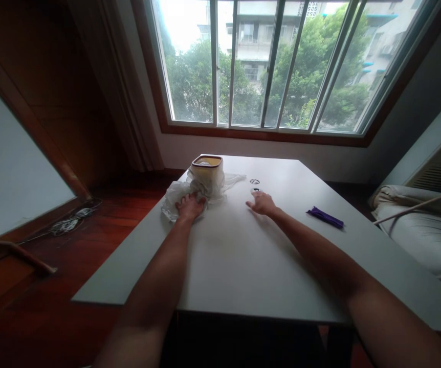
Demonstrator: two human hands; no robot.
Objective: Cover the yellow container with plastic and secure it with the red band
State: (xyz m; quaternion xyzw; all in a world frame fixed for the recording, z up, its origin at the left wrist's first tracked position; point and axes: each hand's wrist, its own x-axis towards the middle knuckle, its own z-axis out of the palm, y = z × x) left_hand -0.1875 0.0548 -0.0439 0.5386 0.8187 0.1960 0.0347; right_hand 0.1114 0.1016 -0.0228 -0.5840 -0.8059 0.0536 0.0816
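Observation:
My left hand (pixel 190 205) lies with fingers spread on a crumpled white plastic bag (pixel 172 196) at the left side of the white table (pixel 228 266). Just beyond it stands a yellowish container with a brown rim (pixel 207 161), partly wrapped in the same thin plastic. My right hand (pixel 262 203) reaches over the table, thumb apart and fingers stretched forward. A small round white piece with a dark centre (pixel 256 190) sits at its fingertips; whether they touch is unclear. Behind that is a flat black-and-white ring (pixel 255 181).
A purple narrow packet (pixel 325 217) rests to the right of my right forearm. White padded bundles (pixel 427 230) with a stick lie beyond the table's right edge. Tangled cables (pixel 69 222) are on the reddish wooden floor at left. A wide window (pixel 251 76) faces me.

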